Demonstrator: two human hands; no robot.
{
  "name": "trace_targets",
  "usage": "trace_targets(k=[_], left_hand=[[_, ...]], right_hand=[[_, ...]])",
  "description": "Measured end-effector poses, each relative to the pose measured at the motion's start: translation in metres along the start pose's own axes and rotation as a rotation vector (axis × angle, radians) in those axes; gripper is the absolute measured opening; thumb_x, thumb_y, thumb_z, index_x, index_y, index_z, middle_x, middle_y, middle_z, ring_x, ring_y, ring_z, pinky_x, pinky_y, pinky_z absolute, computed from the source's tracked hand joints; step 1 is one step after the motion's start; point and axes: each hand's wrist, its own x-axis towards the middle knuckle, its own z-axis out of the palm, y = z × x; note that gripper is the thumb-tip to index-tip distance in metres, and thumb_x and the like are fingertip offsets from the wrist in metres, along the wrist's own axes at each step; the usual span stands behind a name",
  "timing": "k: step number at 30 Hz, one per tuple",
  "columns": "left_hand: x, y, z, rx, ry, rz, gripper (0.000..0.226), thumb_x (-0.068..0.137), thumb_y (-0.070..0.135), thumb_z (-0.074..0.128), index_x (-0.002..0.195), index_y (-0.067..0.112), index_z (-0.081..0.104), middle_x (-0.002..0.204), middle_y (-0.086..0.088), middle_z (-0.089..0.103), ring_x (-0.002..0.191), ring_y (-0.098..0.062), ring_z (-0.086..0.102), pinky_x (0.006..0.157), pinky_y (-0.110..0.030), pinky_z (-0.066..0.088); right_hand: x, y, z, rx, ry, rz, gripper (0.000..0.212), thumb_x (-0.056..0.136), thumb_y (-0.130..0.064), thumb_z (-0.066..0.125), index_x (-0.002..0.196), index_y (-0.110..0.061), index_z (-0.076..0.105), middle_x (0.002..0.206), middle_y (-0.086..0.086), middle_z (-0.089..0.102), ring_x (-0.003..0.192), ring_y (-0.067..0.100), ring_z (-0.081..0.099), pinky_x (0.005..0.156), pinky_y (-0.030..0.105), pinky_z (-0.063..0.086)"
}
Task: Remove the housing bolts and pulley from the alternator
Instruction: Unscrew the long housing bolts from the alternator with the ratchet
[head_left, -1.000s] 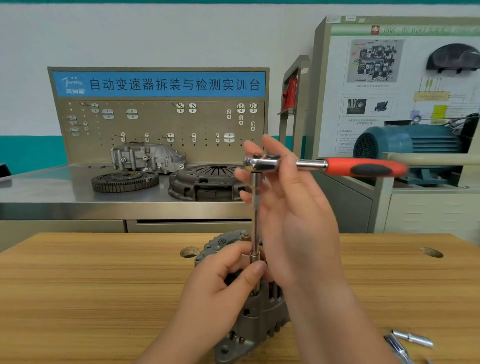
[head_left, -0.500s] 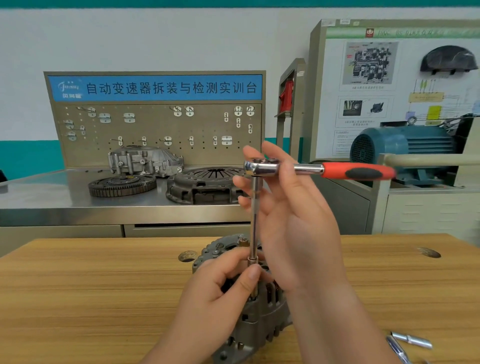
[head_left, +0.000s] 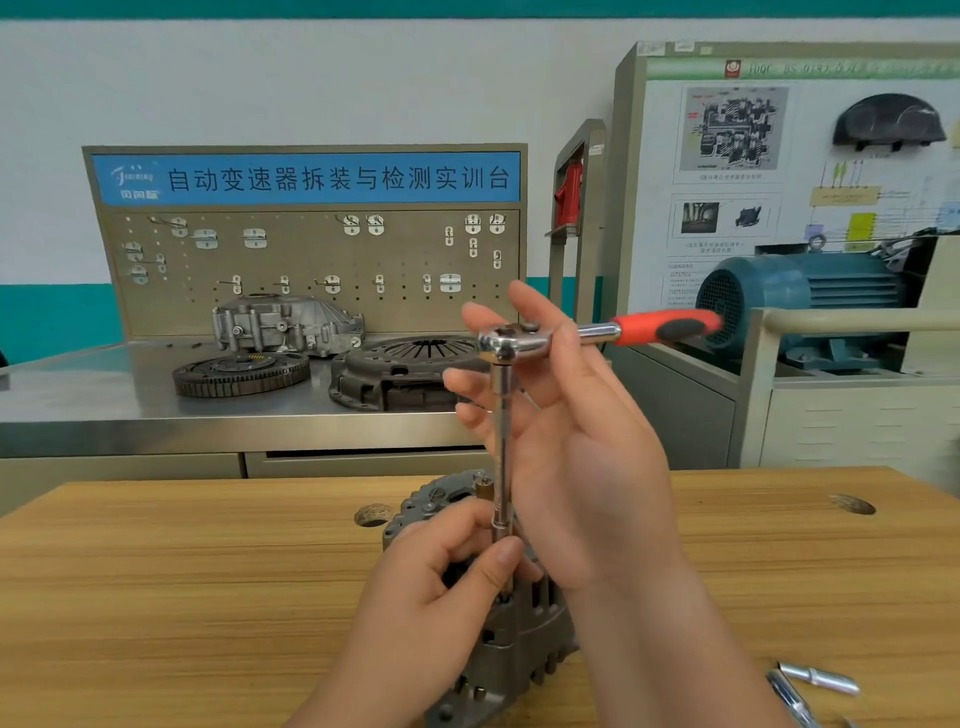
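Head view: wooden table (head_left: 156, 597) fills the lower half, with a steel bench (head_left: 104, 410) behind it carrying clutch parts and a pegboard.

The alternator (head_left: 519, 649) sits on the table at centre-bottom, near the front edge, partly hidden by both hands. It looks like a cast metal body with a ribbed housing. Judged heavy and rigid, so it won't flex, but the rounded shape could rock under torque. Best held by the housing body, not the fins.

The right hand (head_left: 576, 457) is raised above the alternator. Its fingers are nearly straight and spread, touching the ratchet (head_left: 514, 343) head and the upper part of the bar, not wrapped round either. The left hand (head_left: 441, 587) is low on the alternator, with thumb and fingers pinching the bottom of the extension bar (head_left: 501, 441) where it meets the housing.

The ratchet's red handle points right and nothing holds it. The bar stands about upright from the ratchet head down into the housing. The socket and bolt are hidden under the left thumb, so it can't be told how far out the bolt is.

The chrome head and bar look slick, while the rubber handle looks like the place to grip for real turning force. The bolts are likely small and easy to drop.

Loose metal pieces (head_left: 821, 680) lie on the table at lower right, well apart from the alternator.
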Motion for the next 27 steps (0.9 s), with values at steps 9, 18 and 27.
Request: trace_targets(k=[9, 18, 27], left_hand=[[0.0017, -0.0018, 0.0007, 0.04, 0.009, -0.06, 0.019, 0.082, 0.04, 0.052, 0.097, 0.048, 0.062, 0.082, 0.017, 0.075, 0.082, -0.007, 0.069, 0.078, -0.031, 0.052], [0.0006, 0.0019, -0.0009, 0.058, -0.026, -0.038, 0.026, 0.084, 0.051, 0.047, 0.107, 0.05, 0.06, 0.088, 0.018, 0.074, 0.088, -0.01, 0.068, 0.084, -0.038, 0.051], [-0.0004, -0.0007, 0.0016, 0.028, 0.026, -0.041, 0.027, 0.08, 0.052, 0.052, 0.095, 0.036, 0.067, 0.077, 0.005, 0.074, 0.079, -0.01, 0.068, 0.077, -0.03, 0.052]], right_hand=[[-0.0018, 0.0046, 0.0021, -0.206, 0.068, -0.121, 0.024, 0.088, -0.025, 0.056, 0.101, -0.036, 0.072, 0.095, -0.004, 0.068, 0.091, 0.021, 0.059, 0.081, 0.033, 0.046], [-0.0004, -0.0003, 0.0002, -0.036, 0.048, 0.001, 0.036, 0.093, -0.038, 0.044, 0.123, -0.022, 0.057, 0.104, 0.002, 0.074, 0.08, 0.018, 0.07, 0.072, 0.026, 0.054], [-0.0016, 0.0013, 0.0033, -0.125, 0.043, -0.067, 0.029, 0.088, -0.034, 0.051, 0.112, -0.027, 0.065, 0.115, -0.007, 0.071, 0.086, 0.018, 0.07, 0.073, 0.025, 0.052]])
